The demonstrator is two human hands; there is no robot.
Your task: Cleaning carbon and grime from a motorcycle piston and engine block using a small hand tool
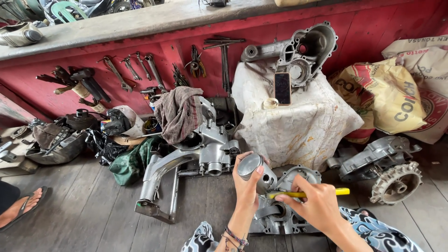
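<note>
My left hand [246, 185] grips a grey metal piston [252, 166], held upright just above a grey engine casing [295, 177] on the wooden floor. My right hand [318, 204] pinches a yellow-handled tool [322, 192] that lies across the casing, its tip pointing left toward the piston's lower part. Both hands are close together over the casing, in the lower middle of the view. My patterned trouser legs frame them at the bottom edge.
A larger grey engine block [205, 149] with a swing arm lies to the left, a rag [179, 112] draped on it. A cloth-covered stand [298, 123] holds a phone [282, 88] and a crankcase cover [308, 51]. Tools hang on the red wall [140, 70]. Another casing with a toothed rotor [395, 182] sits right. Someone's sandalled foot [21, 207] is at left.
</note>
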